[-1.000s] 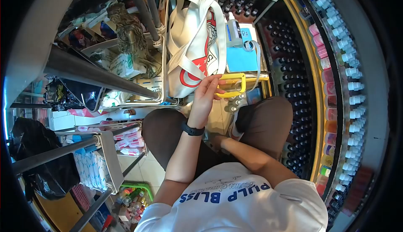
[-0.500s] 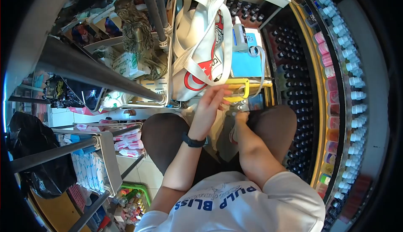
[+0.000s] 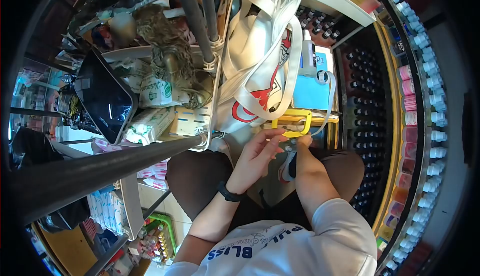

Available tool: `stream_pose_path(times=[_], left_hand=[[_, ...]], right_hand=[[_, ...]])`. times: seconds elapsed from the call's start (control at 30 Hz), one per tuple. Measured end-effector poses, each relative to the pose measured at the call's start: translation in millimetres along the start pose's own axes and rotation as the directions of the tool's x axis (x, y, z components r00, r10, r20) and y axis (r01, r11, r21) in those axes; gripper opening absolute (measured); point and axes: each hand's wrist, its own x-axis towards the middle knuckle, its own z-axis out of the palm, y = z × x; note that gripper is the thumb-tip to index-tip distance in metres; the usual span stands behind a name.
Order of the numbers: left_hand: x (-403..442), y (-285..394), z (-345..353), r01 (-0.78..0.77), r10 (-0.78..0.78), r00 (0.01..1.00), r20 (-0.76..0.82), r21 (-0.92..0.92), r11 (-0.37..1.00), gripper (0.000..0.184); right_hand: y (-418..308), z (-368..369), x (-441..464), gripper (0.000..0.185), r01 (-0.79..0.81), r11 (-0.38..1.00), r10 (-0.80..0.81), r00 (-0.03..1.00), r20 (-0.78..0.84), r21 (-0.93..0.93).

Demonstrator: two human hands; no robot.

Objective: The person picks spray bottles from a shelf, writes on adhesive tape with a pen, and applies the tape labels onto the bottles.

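Observation:
My left hand [image 3: 257,157], with a black watch [image 3: 231,192] on the wrist, is raised above my lap. Its fingers are loosely curved and apart, with nothing visible in them. Just beyond its fingertips is a yellow rounded frame [image 3: 308,122]; whether they touch it, I cannot tell. My right hand [image 3: 303,141] reaches low between my knees, just below that frame, and its fingers are too small and hidden to make out. Beyond both hands stands a white tote bag [image 3: 250,51] with red and black print. To its right, a clear bottle [image 3: 308,58] rests by a blue item [image 3: 314,92].
Dark bottles [image 3: 367,111] fill the shelf at right, beside a column of white-capped bottles [image 3: 434,121]. At left are metal rack bars [image 3: 120,163], a black tablet-like panel [image 3: 105,96], a bronze-coloured figure [image 3: 172,61] and a green-rimmed basket [image 3: 170,231].
The view has shifted, so the bag and shelf appear farther right and lower. My left hand's fingers have curled somewhat more. My right hand remains low between my knees.

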Motion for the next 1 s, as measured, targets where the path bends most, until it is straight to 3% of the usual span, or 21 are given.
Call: stream_pose_path(times=[0.1,0.27,0.4,0.5,0.53,0.63,0.7,0.73,0.77,0.8,0.83,0.87,0.93,1.0], left_hand=[[-2.2,-0.5,-1.2,0.007,-0.007,1.000,0.006,-0.004,1.000,0.028],[-7.2,0.0,-5.3,-0.039,0.039,0.999,-0.007,0.006,0.999,0.028],[-10.3,0.5,-7.0,-0.086,0.086,0.996,-0.028,0.006,0.996,0.028],[-11.6,3.2,-3.8,-0.035,0.036,0.999,-0.040,0.020,0.999,0.028],[-12.0,3.2,-3.0,-0.039,0.039,0.999,-0.035,0.019,0.999,0.028],[-11.2,-1.3,-2.8,-0.104,0.105,0.994,-0.024,0.039,0.994,0.027],[-16.0,-9.7,-4.0,-0.113,0.115,0.993,-0.038,0.046,0.992,0.027],[-15.0,-10.6,-2.7,-0.130,0.132,0.990,-0.046,0.053,0.990,0.026],[-15.4,-10.4,-0.9,-0.109,0.113,0.992,-0.063,0.067,0.992,0.026],[-16.7,-11.2,0.0,-0.091,0.097,0.993,-0.073,0.081,0.992,0.025],[-14.8,-10.3,0.1,-0.083,0.090,0.994,-0.067,0.098,0.992,0.025],[-14.3,-9.6,1.4,-0.065,0.074,0.995,-0.074,0.117,0.991,0.025],[-11.9,-14.2,3.2,-0.034,0.032,0.998,-0.054,-0.019,0.999,0.026],[-7.6,-17.2,5.8,-0.045,0.045,0.999,-0.018,0.005,0.999,0.026]], right_hand=[[-6.6,-4.0,-1.3,0.035,-0.209,0.962,0.200,0.977,0.066,0.174],[3.7,3.4,9.2,0.023,-0.017,0.995,0.012,0.999,0.052,0.099],[-4.5,0.9,8.5,0.018,-0.080,0.970,0.092,0.995,-0.042,0.229],[-7.0,2.3,10.8,0.015,-0.098,0.857,0.181,0.976,-0.118,0.506],[-5.9,0.2,11.7,0.015,-0.096,0.856,0.181,0.976,-0.122,0.508],[-22.5,-23.5,-7.9,0.009,-0.007,0.956,0.081,0.967,-0.241,0.292],[-23.9,-26.9,-11.8,0.009,0.056,0.898,0.024,0.984,-0.175,0.436],[-19.1,-25.5,-6.6,0.022,0.124,0.931,-0.076,0.986,-0.148,0.343],[-9.2,-11.7,-4.2,0.037,0.313,0.932,-0.255,0.925,-0.282,0.184],[-6.9,-0.3,4.2,0.043,0.226,0.959,-0.184,0.955,-0.233,0.170],[-2.7,12.6,13.1,0.037,0.134,0.968,-0.101,0.982,-0.159,0.212],[-3.5,8.4,7.5,0.026,0.275,0.961,-0.275,0.953,-0.127,-0.021],[-20.0,-10.4,-8.3,0.017,0.075,0.982,-0.071,0.997,-0.031,0.176],[-24.6,-16.7,-11.6,0.017,0.092,0.953,-0.105,0.994,0.029,0.290]])
